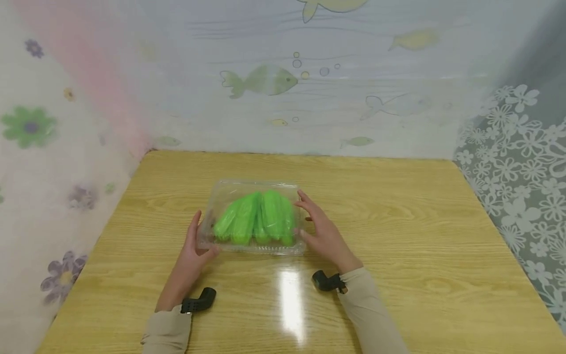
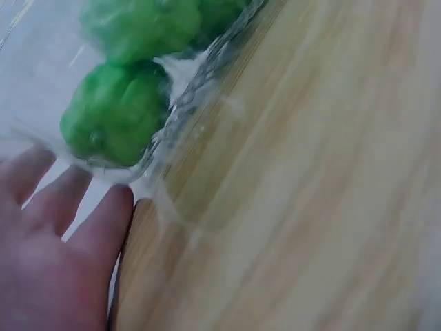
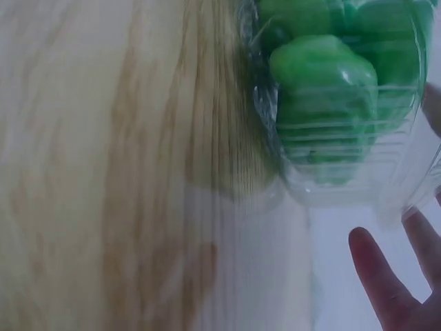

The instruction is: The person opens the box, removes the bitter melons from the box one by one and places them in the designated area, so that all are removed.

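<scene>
A clear plastic clamshell box [image 1: 256, 184] sits near the middle of the table, between the two hands. Inside lie several bright green, long, lobed pieces that look like vegetables [image 1: 242, 222]; their exact kind cannot be told. At the box's left end is the left hand [image 1: 187, 260], its thumb by the front corner and its fingers along the side. In the left wrist view, the straight fingers [image 2: 103, 224] reach the box's end. Beside the right end, the right hand [image 1: 327, 238] spreads its fingers, with fingertips close to the wall; contact is unclear.
The wood-grain table [image 1: 424, 236] extends around the box. A fish-patterned curtain [image 1: 336, 113] stands behind it, with flowered cloths at both sides. Each wrist wears a small black camera mount [image 1: 201, 300]. Light glares off the tabletop in front of the box.
</scene>
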